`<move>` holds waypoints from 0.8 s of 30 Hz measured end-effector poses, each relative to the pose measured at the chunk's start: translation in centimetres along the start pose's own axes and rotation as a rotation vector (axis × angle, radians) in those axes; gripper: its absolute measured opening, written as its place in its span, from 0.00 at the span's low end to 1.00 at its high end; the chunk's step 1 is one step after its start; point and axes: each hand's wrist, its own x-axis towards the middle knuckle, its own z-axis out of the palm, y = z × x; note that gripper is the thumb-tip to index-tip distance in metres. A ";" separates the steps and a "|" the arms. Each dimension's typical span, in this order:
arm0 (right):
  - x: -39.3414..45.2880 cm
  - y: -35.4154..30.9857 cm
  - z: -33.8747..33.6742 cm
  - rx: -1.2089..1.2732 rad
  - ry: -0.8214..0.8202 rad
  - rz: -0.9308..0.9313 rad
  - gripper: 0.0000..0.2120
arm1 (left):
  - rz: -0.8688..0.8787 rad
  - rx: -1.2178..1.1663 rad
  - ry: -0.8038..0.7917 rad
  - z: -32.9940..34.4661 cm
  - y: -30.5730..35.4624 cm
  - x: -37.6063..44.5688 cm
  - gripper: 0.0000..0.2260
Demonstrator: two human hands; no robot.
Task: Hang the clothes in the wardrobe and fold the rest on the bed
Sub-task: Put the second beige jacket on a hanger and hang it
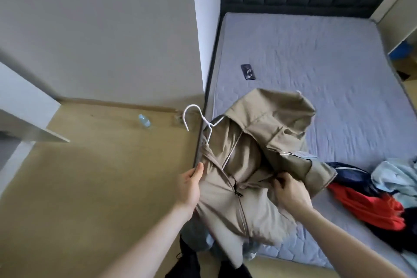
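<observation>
Jacket: beige zip-up hooded jacket (252, 165) on white wire hanger (203, 123), held over bed corner.
Left hand (189, 187): grasps jacket's left edge.
Right hand (291, 189): pinches jacket front.
Bed: grey quilted mattress (327, 56) with black phone (247, 71), heaped red, navy and pale-blue clothes (379, 194).
Floor: clear plastic bottle (144, 121).

far mattress (316, 56) open — phone (247, 71) only | right edge — clothes pile (379, 201) blocks

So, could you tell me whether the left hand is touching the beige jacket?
Touching. The head view shows the left hand gripping the beige jacket at its left edge, thumb pressed onto the fabric, no gap between them.
</observation>
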 end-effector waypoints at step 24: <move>11.1 -0.3 32.7 -0.371 -0.366 -0.187 0.32 | -0.622 0.681 0.135 -8.7 -37.5 24.2 0.14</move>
